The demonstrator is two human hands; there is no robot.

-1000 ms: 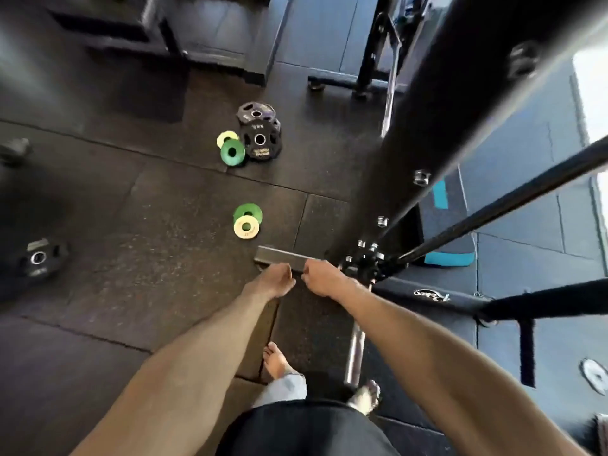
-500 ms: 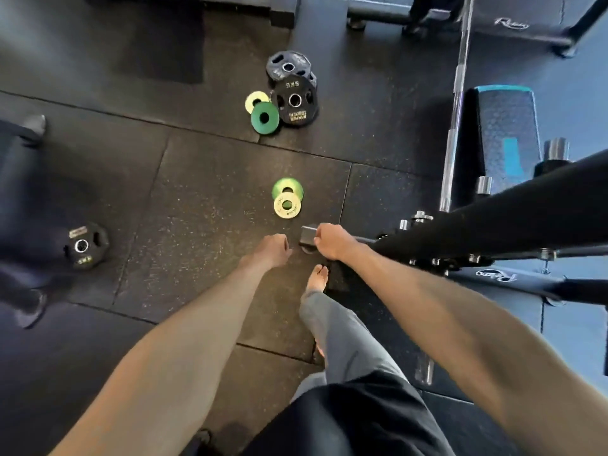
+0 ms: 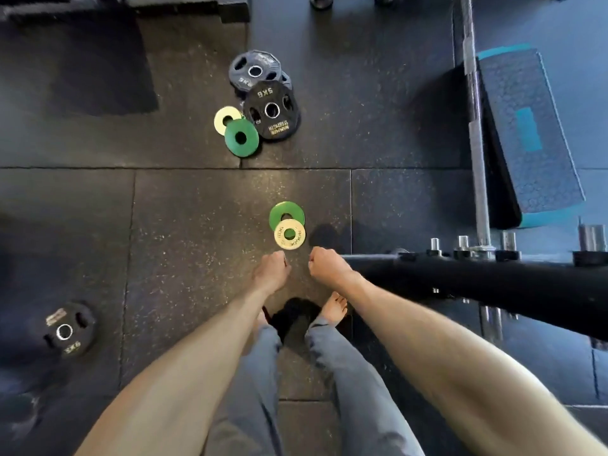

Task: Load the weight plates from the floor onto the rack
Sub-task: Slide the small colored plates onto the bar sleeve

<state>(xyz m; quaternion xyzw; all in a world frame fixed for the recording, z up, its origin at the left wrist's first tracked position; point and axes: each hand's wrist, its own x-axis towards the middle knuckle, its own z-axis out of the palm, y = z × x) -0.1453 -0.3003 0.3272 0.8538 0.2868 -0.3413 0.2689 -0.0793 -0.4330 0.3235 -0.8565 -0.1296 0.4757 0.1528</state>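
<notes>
— Most likely slip from here?
— Dropping the cream plate (image 3: 289, 234) onto the bare foot (image 3: 335, 306) directly below. Thin and flat on the rubber floor (image 3: 197, 258), lying on top of the green plate (image 3: 285, 213), just off the end of the rack (image 3: 493, 281): hard to get fingertips under, easy to lose halfway up

— Anything else?
— Grabbing both stacked plates in one pinch and losing the lower one. Also knocking knuckles on the end of the rack, with the right hand (image 3: 329, 266) just beside it. Then a longer carry, probably, for the black plates (image 3: 271, 110) piled farther out from the rack beside a second green and cream pair (image 3: 241, 137), and for the lone black plate (image 3: 69, 330), well apart from the rack on the far side of the legs

— Hands at present?
— Both stretched forward and down, arms nearly straight. Left hand (image 3: 271, 271) and right hand close together, not touching, just short of the cream plate. Fingers curled under on both, knuckles up, nothing held as far as can be seen; undersides hidden

— And the goal?
— Short steel pegs (image 3: 463, 242) standing along the rack. Loaded or bare, hard to tell from above; all the plates in view down on the floor, so plenty left to do
</notes>
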